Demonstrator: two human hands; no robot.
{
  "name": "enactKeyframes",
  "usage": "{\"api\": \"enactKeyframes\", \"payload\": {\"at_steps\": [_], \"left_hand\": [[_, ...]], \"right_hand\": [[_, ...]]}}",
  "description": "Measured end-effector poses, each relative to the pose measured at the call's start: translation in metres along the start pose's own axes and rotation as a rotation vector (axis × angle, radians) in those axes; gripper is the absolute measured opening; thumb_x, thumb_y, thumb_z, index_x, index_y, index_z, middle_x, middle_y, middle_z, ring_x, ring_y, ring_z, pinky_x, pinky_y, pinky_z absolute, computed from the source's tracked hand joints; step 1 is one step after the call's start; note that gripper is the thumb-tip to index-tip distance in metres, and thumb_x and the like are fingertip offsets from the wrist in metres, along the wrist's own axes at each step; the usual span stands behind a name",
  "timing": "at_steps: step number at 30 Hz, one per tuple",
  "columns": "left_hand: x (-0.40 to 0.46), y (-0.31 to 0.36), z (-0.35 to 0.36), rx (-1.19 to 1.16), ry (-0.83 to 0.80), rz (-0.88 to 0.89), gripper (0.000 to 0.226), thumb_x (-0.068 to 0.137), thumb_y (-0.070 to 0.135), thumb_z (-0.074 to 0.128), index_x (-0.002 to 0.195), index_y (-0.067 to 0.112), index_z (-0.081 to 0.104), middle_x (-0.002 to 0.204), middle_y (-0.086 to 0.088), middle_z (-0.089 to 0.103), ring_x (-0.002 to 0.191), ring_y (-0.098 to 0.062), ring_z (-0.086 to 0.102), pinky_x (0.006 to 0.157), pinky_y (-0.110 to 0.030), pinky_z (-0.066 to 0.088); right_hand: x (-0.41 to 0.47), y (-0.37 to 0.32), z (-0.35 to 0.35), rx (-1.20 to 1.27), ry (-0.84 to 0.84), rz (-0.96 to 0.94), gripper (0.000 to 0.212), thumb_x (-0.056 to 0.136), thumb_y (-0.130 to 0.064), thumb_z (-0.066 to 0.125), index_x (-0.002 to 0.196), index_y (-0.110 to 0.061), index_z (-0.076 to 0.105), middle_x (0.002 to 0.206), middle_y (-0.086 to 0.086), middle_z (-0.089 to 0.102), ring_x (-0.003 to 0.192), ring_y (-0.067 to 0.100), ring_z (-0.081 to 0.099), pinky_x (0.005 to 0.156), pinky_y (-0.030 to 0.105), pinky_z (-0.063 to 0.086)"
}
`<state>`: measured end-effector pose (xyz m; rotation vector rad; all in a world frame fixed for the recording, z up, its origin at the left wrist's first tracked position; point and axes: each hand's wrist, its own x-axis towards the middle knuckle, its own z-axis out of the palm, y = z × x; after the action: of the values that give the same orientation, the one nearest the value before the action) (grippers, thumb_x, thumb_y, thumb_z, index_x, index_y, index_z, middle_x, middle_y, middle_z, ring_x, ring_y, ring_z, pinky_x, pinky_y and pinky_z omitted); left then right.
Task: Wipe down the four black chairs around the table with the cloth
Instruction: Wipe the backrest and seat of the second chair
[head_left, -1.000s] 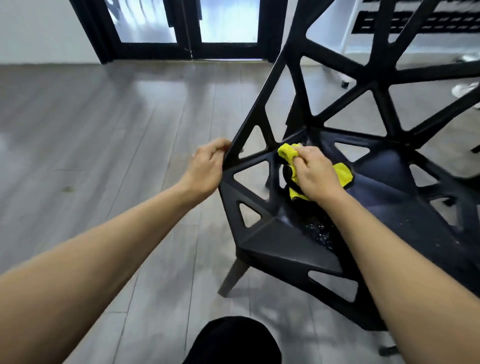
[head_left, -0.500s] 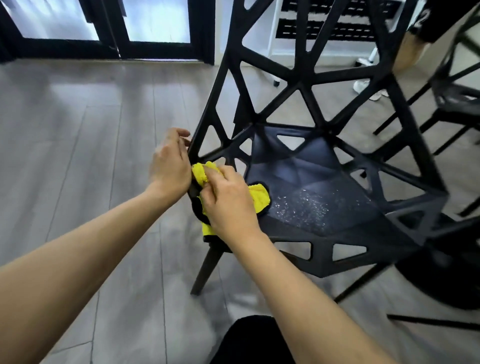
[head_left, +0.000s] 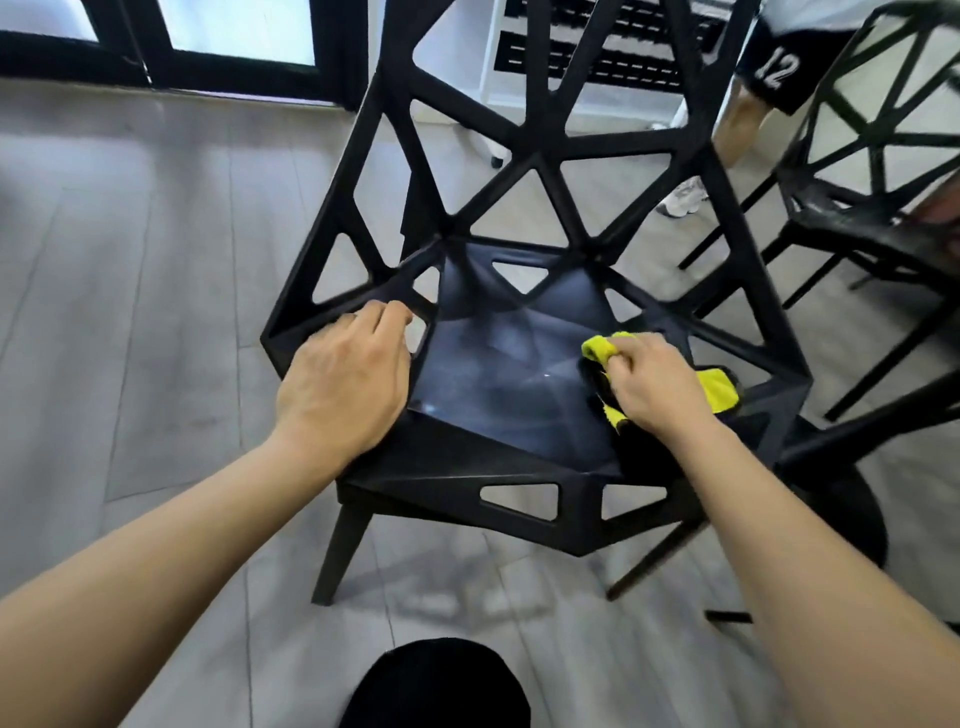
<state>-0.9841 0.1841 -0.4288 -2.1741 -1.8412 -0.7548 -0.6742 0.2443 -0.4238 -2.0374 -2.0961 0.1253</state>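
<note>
The black chair (head_left: 519, 395) stands on the grey floor (head_left: 130, 270), its seat facing the camera. The left hand (head_left: 343, 384) rests on the seat's left edge with its fingers curled over a strut of the side frame, while the right hand (head_left: 654, 384) grips the yellow cloth (head_left: 719, 387) and presses it onto the right side of the seat. A second chair (head_left: 857, 218) stands to the right of the first, with another person's leg (head_left: 743, 119) behind the two.
</note>
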Motion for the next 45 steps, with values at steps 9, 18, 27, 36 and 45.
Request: {"api": "enactKeyframes", "payload": {"at_steps": [9, 18, 27, 36, 45], "left_hand": [[-0.004, 0.002, -0.002, -0.180, 0.121, -0.051, 0.023, 0.098, 0.016, 0.037, 0.113, 0.013, 0.055, 0.101, -0.006, 0.063, 0.082, -0.035, 0.063, 0.055, -0.039, 0.041], [-0.008, 0.005, -0.007, -0.338, 0.174, -0.094, 0.017, 0.100, 0.014, 0.040, 0.107, 0.013, 0.055, 0.094, -0.003, 0.064, 0.076, -0.032, 0.064, 0.059, -0.047, 0.049], [-0.008, 0.001, -0.009, -0.427, 0.161, -0.144, 0.021, 0.101, 0.014, 0.038, 0.112, 0.012, 0.055, 0.103, -0.002, 0.064, 0.090, -0.028, 0.059, 0.073, -0.047, 0.047], [-0.008, 0.004, -0.007, -0.366, 0.145, -0.153, 0.019, 0.101, 0.016, 0.038, 0.112, 0.014, 0.053, 0.102, -0.002, 0.065, 0.086, -0.034, 0.060, 0.069, -0.044, 0.045], [-0.007, -0.006, -0.003, -0.327, 0.136, -0.132, 0.015, 0.100, 0.019, 0.036, 0.104, 0.017, 0.051, 0.094, -0.003, 0.065, 0.082, -0.040, 0.060, 0.064, -0.043, 0.043]], "right_hand": [[-0.024, -0.133, 0.029, 0.305, -0.154, -0.402, 0.032, 0.094, -0.023, 0.046, 0.115, -0.026, 0.069, 0.121, 0.002, 0.063, 0.112, 0.021, 0.055, 0.091, 0.036, 0.046], [0.019, -0.014, 0.003, 0.083, -0.006, -0.035, 0.022, 0.086, -0.024, 0.041, 0.066, -0.018, 0.046, 0.078, 0.009, 0.057, 0.084, 0.040, 0.057, 0.071, 0.043, 0.046], [-0.081, -0.171, 0.034, 0.251, 0.085, -0.395, 0.042, 0.085, -0.031, 0.045, 0.116, -0.022, 0.071, 0.107, 0.007, 0.066, 0.100, 0.032, 0.058, 0.082, 0.044, 0.050], [-0.080, -0.032, 0.004, 0.184, 0.367, 0.231, 0.024, 0.088, -0.028, 0.053, 0.088, -0.019, 0.075, 0.104, 0.010, 0.068, 0.095, 0.035, 0.059, 0.077, 0.040, 0.046], [-0.146, -0.211, 0.067, 0.296, 0.463, -0.212, 0.024, 0.077, -0.020, 0.061, 0.095, -0.009, 0.071, 0.107, 0.012, 0.065, 0.102, 0.034, 0.056, 0.092, 0.044, 0.042]]}}
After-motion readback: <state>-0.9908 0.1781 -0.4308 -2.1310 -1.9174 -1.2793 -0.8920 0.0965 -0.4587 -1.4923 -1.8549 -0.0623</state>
